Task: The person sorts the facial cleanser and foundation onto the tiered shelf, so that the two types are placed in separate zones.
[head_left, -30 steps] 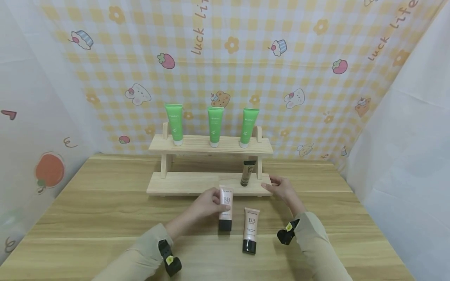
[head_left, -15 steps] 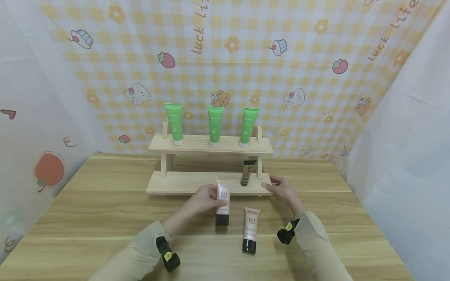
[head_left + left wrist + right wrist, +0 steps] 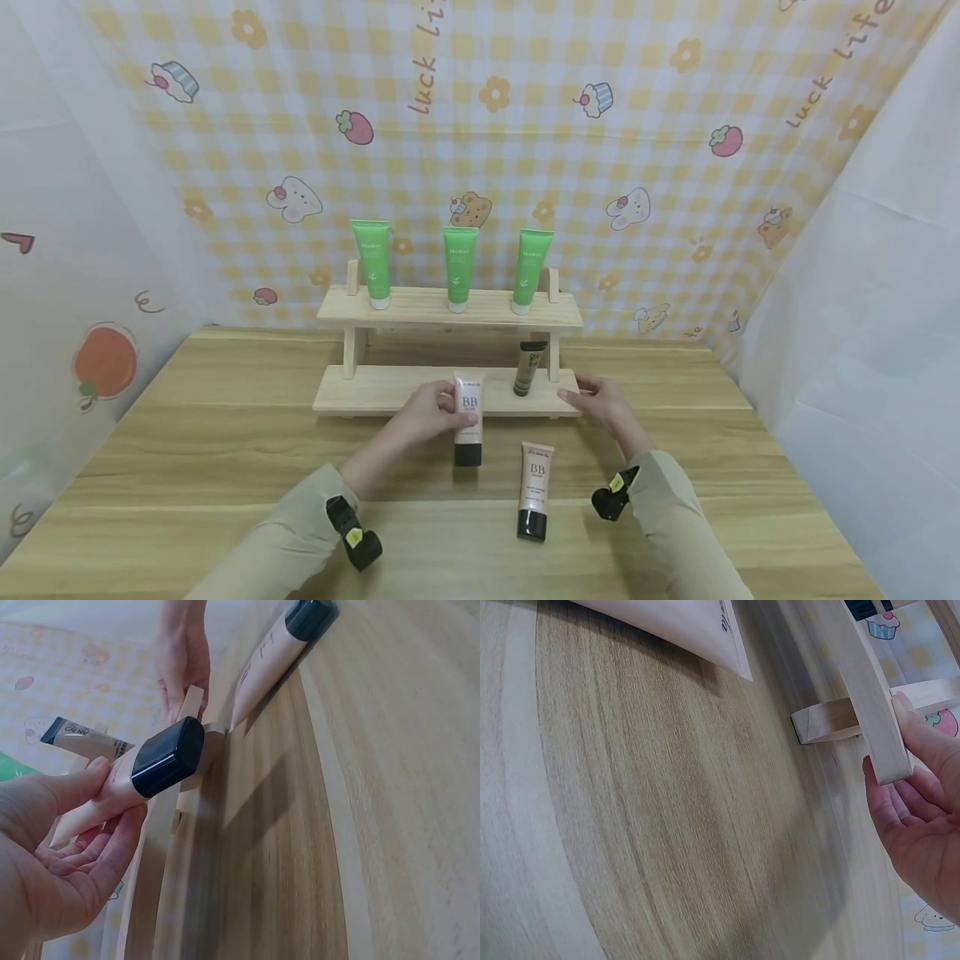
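My left hand (image 3: 429,414) pinches a pale pink BB cream tube (image 3: 468,408) between thumb and fingers, its black cap pointing down. In the head view the tube overlaps the front edge of the wooden two-tier shelf (image 3: 375,392). The left wrist view shows this tube's black cap (image 3: 171,756) above the table, at the shelf board's edge. My right hand (image 3: 603,404) grips the right end of the lower board, thumb on top and fingers beneath, as the right wrist view (image 3: 885,742) shows. A second BB cream tube (image 3: 535,487) lies on the table in front of the shelf.
Three green tubes (image 3: 459,267) stand along the upper tier. A small tube with a dark end (image 3: 527,371) stands at the right of the lower tier. Behind the wooden table (image 3: 225,467) hangs a checked cloth (image 3: 480,158), with white cloth (image 3: 862,292) at the sides.
My left hand has carried the BB cream tube up and slightly left, toward the lower board. The right hand has stayed on the board's end, and the other tubes have not moved.
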